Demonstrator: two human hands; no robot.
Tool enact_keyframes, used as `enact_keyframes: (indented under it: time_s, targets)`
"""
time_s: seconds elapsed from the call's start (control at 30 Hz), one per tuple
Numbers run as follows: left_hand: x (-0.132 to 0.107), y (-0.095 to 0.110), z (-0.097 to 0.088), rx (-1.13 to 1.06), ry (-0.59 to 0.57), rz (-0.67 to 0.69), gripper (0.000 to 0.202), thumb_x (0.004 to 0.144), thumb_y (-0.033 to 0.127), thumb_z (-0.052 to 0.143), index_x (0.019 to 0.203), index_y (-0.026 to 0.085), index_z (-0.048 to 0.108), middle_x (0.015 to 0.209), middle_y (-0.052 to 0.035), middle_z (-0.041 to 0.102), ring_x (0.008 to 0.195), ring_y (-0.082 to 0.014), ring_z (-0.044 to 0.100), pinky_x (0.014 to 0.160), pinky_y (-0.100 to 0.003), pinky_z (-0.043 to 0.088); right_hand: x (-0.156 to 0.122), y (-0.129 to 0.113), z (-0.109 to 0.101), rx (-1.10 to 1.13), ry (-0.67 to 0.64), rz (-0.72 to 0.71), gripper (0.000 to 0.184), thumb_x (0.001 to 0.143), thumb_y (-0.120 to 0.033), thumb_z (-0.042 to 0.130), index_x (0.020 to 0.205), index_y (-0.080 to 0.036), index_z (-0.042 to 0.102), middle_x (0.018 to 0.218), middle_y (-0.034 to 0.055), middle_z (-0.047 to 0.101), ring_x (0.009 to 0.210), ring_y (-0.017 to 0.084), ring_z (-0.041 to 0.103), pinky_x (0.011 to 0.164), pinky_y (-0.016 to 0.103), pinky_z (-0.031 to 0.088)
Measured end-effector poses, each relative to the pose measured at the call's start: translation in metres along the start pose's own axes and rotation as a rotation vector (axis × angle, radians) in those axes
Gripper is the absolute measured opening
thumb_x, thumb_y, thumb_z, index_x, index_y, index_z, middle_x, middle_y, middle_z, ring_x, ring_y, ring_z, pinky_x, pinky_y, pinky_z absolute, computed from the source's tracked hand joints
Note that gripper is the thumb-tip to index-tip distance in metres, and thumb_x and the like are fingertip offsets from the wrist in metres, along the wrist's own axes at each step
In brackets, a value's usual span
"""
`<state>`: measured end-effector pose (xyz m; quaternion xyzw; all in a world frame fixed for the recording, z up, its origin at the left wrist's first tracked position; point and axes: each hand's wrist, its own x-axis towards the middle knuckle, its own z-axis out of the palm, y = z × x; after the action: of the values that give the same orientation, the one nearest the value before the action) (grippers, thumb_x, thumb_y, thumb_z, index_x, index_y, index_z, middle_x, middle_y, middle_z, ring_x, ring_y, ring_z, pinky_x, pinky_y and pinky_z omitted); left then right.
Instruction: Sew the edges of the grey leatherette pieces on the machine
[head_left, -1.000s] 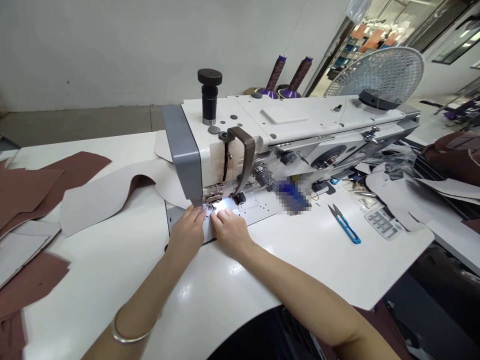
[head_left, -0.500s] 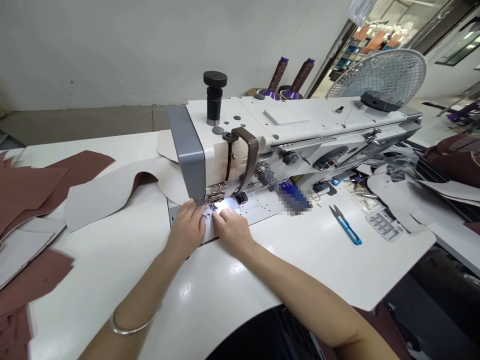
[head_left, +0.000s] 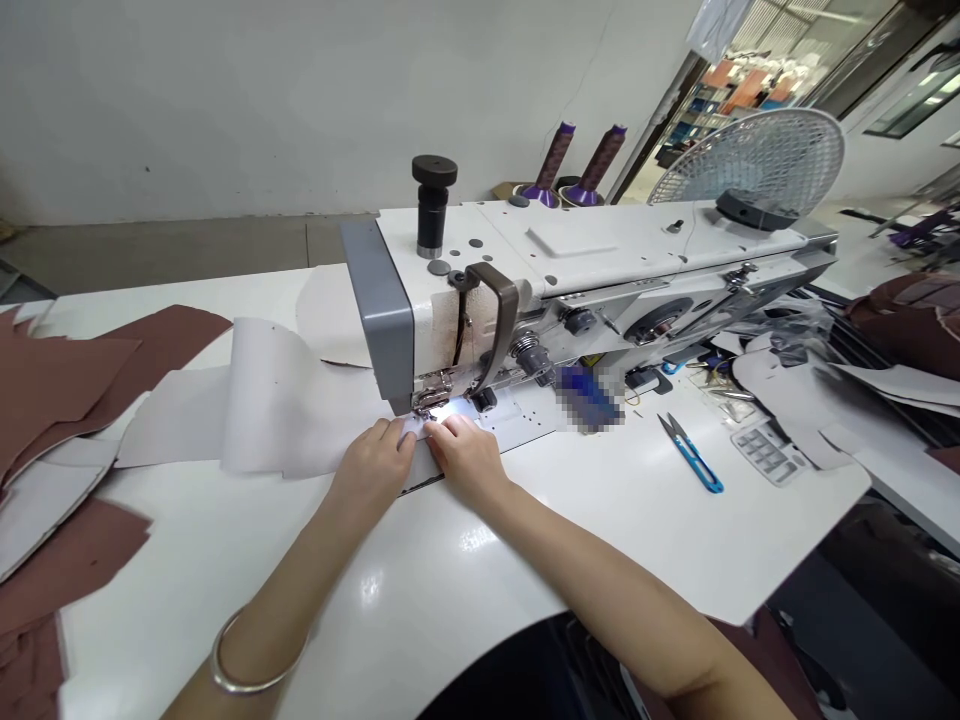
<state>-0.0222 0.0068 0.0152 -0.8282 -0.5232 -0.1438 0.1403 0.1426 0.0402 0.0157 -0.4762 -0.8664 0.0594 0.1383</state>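
Note:
A pale-backed leather piece lies under the needle area of the white sewing machine. It runs out to the left over the table and curls up in a loop. My left hand is closed at its edge beside the presser foot, thumb and fingers together on the material. Just right of the foot, my right hand pinches the edge of the same piece, fingers bent and close together. The two hands are a small gap apart. The fingertips and the seam are partly hidden.
Brown leather pieces are piled at the left. Blue thread snips lie to the right on the white table. Behind the machine stand two brown thread cones and a white fan. Scraps lie at the far right.
The leather piece has shifted and curled into a taller upright loop at the left; its brown underside no longer shows there. Both hands stay almost in place by the presser foot.

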Motion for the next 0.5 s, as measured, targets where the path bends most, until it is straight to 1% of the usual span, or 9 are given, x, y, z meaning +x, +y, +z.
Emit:
enact_keyframes:
  time_s: [0.03,0.13,0.23,0.33,0.43,0.5]
  targets:
    - [0.000,0.001,0.002,-0.005,0.016,-0.019,0.027,0.084,0.003,0.037,0.086,0.014,0.061,0.094,-0.0123,0.063,0.083,-0.0218,0.055,0.073,-0.035,0.047,0.001,0.001,0.000,0.031,0.004,0.011,0.019,0.095,-0.025,0.044,0.094,-0.025,0.063,0.082,0.0016,0.058,0.076,0.014,0.047,0.054,0.025,0.022]
    - [0.002,0.002,0.010,-0.062,0.104,-0.099,0.018,0.087,0.013,0.044,0.081,0.015,0.060,0.091,-0.0106,0.063,0.082,-0.0223,0.053,0.071,-0.035,0.046,0.006,0.003,-0.001,0.162,0.013,0.073,0.022,0.095,-0.029,0.045,0.089,-0.025,0.066,0.083,0.0004,0.061,0.076,0.012,0.050,0.056,0.023,0.026]
    - [0.004,-0.001,0.014,-0.186,0.171,-0.163,0.017,0.090,0.017,0.044,0.088,0.016,0.062,0.084,-0.0077,0.062,0.080,-0.0204,0.052,0.071,-0.033,0.046,0.012,0.004,-0.002,0.298,0.006,0.141,0.016,0.092,-0.026,0.051,0.088,-0.024,0.066,0.085,-0.0010,0.065,0.078,0.012,0.055,0.061,0.022,0.032]
    - [0.003,-0.002,0.016,-0.270,0.165,-0.167,0.022,0.089,0.013,0.043,0.099,0.017,0.062,0.085,-0.0062,0.061,0.080,-0.0190,0.050,0.072,-0.031,0.045,0.016,0.004,-0.004,0.331,-0.006,0.192,0.012,0.088,-0.024,0.054,0.087,-0.024,0.066,0.083,-0.0017,0.066,0.076,0.013,0.056,0.062,0.022,0.033]
    - [0.002,-0.003,0.018,-0.282,0.116,-0.163,0.029,0.087,0.010,0.042,0.100,0.021,0.065,0.085,-0.0056,0.060,0.080,-0.0191,0.049,0.071,-0.030,0.044,0.016,0.002,-0.004,0.273,-0.019,0.222,0.009,0.086,-0.025,0.055,0.082,-0.022,0.063,0.077,-0.0022,0.064,0.071,0.013,0.055,0.059,0.023,0.030]
    - [0.001,-0.003,0.021,-0.282,0.087,-0.175,0.032,0.087,0.010,0.041,0.100,0.023,0.066,0.084,-0.0051,0.060,0.079,-0.0191,0.049,0.069,-0.030,0.043,0.013,0.000,-0.004,0.201,-0.013,0.213,0.011,0.087,-0.024,0.053,0.081,-0.021,0.061,0.076,-0.0012,0.063,0.070,0.013,0.053,0.058,0.023,0.029]
